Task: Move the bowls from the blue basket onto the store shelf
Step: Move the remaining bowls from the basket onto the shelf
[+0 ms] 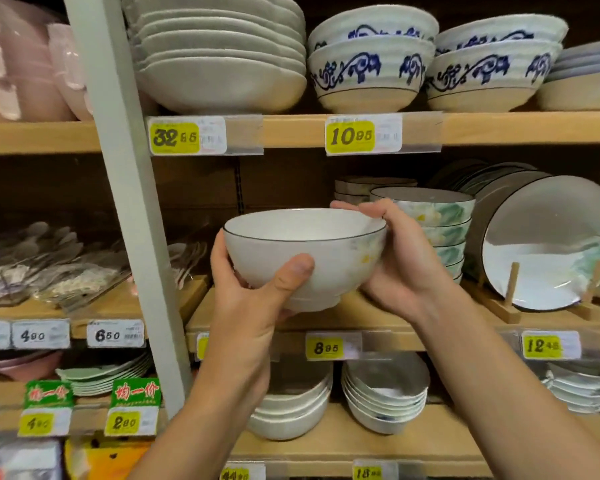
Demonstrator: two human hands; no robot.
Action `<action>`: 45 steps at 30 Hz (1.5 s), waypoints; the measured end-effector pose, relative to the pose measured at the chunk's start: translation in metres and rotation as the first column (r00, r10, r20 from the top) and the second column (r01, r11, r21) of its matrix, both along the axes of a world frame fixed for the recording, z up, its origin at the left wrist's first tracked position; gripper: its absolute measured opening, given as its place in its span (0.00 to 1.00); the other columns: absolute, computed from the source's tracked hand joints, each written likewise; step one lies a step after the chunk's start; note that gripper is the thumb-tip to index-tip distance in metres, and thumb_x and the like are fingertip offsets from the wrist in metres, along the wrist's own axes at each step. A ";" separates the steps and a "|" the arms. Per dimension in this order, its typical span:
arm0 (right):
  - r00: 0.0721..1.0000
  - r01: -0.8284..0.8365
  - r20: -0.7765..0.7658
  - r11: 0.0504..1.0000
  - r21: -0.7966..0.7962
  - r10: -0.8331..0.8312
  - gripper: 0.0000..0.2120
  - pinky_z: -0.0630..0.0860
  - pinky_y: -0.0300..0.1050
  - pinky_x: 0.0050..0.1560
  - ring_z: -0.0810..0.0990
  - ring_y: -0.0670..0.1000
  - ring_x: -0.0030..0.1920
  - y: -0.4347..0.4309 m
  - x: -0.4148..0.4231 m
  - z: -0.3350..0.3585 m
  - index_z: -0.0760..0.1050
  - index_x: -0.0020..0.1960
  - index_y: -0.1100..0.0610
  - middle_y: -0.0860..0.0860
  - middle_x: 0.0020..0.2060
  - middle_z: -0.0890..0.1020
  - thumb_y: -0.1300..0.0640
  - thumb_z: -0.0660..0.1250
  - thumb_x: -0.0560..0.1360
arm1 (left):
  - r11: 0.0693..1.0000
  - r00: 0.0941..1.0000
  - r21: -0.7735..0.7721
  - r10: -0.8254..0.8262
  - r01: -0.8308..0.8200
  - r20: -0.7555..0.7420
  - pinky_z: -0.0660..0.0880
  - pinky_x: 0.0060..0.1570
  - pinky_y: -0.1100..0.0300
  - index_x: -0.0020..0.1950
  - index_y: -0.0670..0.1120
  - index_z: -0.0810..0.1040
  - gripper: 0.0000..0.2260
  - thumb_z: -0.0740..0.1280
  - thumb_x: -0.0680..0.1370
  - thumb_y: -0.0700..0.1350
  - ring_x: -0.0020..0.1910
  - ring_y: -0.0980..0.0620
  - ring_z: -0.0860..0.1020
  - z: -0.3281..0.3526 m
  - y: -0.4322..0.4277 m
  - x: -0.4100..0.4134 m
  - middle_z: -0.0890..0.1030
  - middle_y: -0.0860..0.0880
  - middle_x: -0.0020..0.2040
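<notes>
Bowl: we see one white bowl [305, 258] with a thin dark rim line and a faint yellow-green mark on its right wall, held in both hands in front of the middle shelf [361, 317].
Orientation: the bowl stands upright, mouth up and foot ring down. The mouth tips slightly toward us, so part of the inside shows.
Long axis: its widest span, the rim, runs left to right and is nearly level, parallel to the shelf's front edge.
Position: the foot hangs at the front lip of the shelf board, above the yellow 8.95 price tag [326, 348]. We cannot tell whether it touches the wood.
Left hand: the left hand [253, 299] cups the lower left wall, with the thumb pressed flat across the front. Its other fingers are hidden behind the bowl.
Right hand: the right hand [395, 258] clasps the right wall, with its fingers curled over the far rim.
Neighbours: just right of the bowl, behind the right hand, stands a stack of green-patterned bowls [444, 233]. Further right, a dark-rimmed plate [548, 244] leans on a wooden stand [511, 292].
Above: blue-patterned bowls [371, 71] sit nested on the upper shelf.
Left: a grey post [125, 188] divides the shelving.
</notes>
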State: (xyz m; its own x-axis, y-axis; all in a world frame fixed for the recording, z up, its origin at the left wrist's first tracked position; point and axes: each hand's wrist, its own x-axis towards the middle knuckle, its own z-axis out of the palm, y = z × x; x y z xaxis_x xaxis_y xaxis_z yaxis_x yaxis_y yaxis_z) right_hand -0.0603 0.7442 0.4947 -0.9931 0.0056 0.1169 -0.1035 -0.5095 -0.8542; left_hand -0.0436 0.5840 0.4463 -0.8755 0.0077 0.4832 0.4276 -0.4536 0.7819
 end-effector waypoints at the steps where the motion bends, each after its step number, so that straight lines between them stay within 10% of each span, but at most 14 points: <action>1: 0.999 -0.039 0.024 0.999 -0.010 0.040 0.22 0.72 0.53 0.62 0.78 0.58 0.56 0.002 -0.003 0.002 0.77 0.64 0.60 0.61 0.60 0.80 0.51 0.60 0.75 | 0.999 0.999 0.008 -0.044 0.044 0.029 0.81 0.39 0.55 0.72 0.56 0.66 0.53 0.82 0.49 0.62 0.55 0.52 0.82 0.002 -0.002 -0.001 0.80 0.52 0.61; 4: 0.992 -0.104 0.070 0.993 -0.054 0.108 0.25 0.77 0.50 0.54 0.80 0.60 0.53 0.007 -0.009 -0.001 0.78 0.63 0.61 0.63 0.59 0.81 0.47 0.59 0.74 | 0.990 0.984 -0.019 -0.134 0.137 0.116 0.81 0.49 0.41 0.71 0.53 0.69 0.52 0.80 0.50 0.66 0.59 0.47 0.81 0.008 -0.005 -0.002 0.81 0.48 0.62; 8: 1.000 0.006 0.030 0.994 -0.105 -0.003 0.20 0.81 0.48 0.44 0.82 0.58 0.47 0.005 -0.012 -0.011 0.80 0.56 0.61 0.61 0.49 0.83 0.49 0.60 0.74 | 0.987 0.988 -0.115 -0.094 0.108 0.124 0.82 0.42 0.51 0.65 0.52 0.75 0.35 0.68 0.64 0.72 0.57 0.48 0.82 0.014 -0.003 -0.007 0.83 0.48 0.59; 13: 0.988 0.146 -0.040 0.984 -0.099 -0.151 0.09 0.77 0.48 0.44 0.82 0.52 0.41 -0.006 -0.012 -0.016 0.77 0.50 0.55 0.52 0.36 0.82 0.52 0.63 0.75 | 0.784 0.846 -0.319 0.492 -0.533 -0.206 0.78 0.58 0.50 0.68 0.62 0.71 0.26 0.51 0.76 0.70 0.63 0.57 0.76 0.011 -0.006 -0.022 0.77 0.56 0.64; 21: 0.960 0.265 -0.073 0.962 -0.069 -0.270 0.06 0.78 0.48 0.50 0.82 0.51 0.46 -0.028 -0.042 -0.011 0.76 0.48 0.53 0.54 0.45 0.82 0.53 0.63 0.75 | 0.794 0.943 -0.512 0.312 -0.328 -0.120 0.60 0.74 0.47 0.77 0.56 0.61 0.45 0.49 0.66 0.79 0.73 0.55 0.66 0.031 -0.026 -0.077 0.70 0.54 0.74; 28: 0.920 0.393 -0.028 0.916 0.084 -0.392 0.22 0.71 0.62 0.66 0.77 0.62 0.60 -0.035 -0.079 -0.011 0.74 0.53 0.57 0.62 0.59 0.79 0.49 0.62 0.62 | 0.811 0.976 -0.549 0.214 -0.202 -0.043 0.57 0.75 0.48 0.78 0.54 0.59 0.44 0.50 0.67 0.76 0.74 0.54 0.64 0.017 -0.033 -0.102 0.68 0.54 0.75; 33: 0.904 0.416 -0.018 0.869 0.267 -0.428 0.07 0.74 0.53 0.52 0.79 0.59 0.51 -0.035 -0.107 -0.026 0.74 0.44 0.54 0.56 0.46 0.80 0.53 0.58 0.72 | 0.824 0.965 -0.529 0.260 -0.206 0.030 0.52 0.73 0.57 0.79 0.56 0.52 0.39 0.50 0.73 0.73 0.74 0.61 0.55 -0.008 -0.035 -0.113 0.57 0.56 0.78; 38: 0.886 0.422 -0.026 0.784 0.455 -0.462 0.14 0.73 0.52 0.55 0.78 0.55 0.51 -0.037 -0.117 -0.042 0.74 0.52 0.54 0.57 0.50 0.80 0.50 0.57 0.72 | 0.831 0.959 -0.525 0.270 -0.186 0.087 0.52 0.65 0.65 0.79 0.56 0.50 0.33 0.50 0.78 0.69 0.67 0.65 0.56 -0.032 -0.040 -0.124 0.57 0.58 0.78; 45: 0.898 0.406 0.017 0.843 0.352 -0.439 0.13 0.76 0.52 0.54 0.80 0.56 0.52 -0.038 -0.125 -0.063 0.77 0.52 0.50 0.56 0.51 0.82 0.58 0.56 0.75 | 0.792 0.964 -0.587 0.256 -0.168 0.069 0.50 0.69 0.62 0.80 0.54 0.46 0.30 0.46 0.80 0.64 0.77 0.56 0.53 -0.047 -0.042 -0.126 0.54 0.56 0.79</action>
State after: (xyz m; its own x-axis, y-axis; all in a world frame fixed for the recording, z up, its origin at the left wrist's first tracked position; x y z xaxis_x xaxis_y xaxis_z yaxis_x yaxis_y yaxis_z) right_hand -0.1857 0.7066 0.4320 -0.9095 0.4050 0.0943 -0.1550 -0.1198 -0.9806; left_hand -0.1699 0.5424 0.3996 -0.9444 0.0502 0.3250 0.3286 0.1842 0.9263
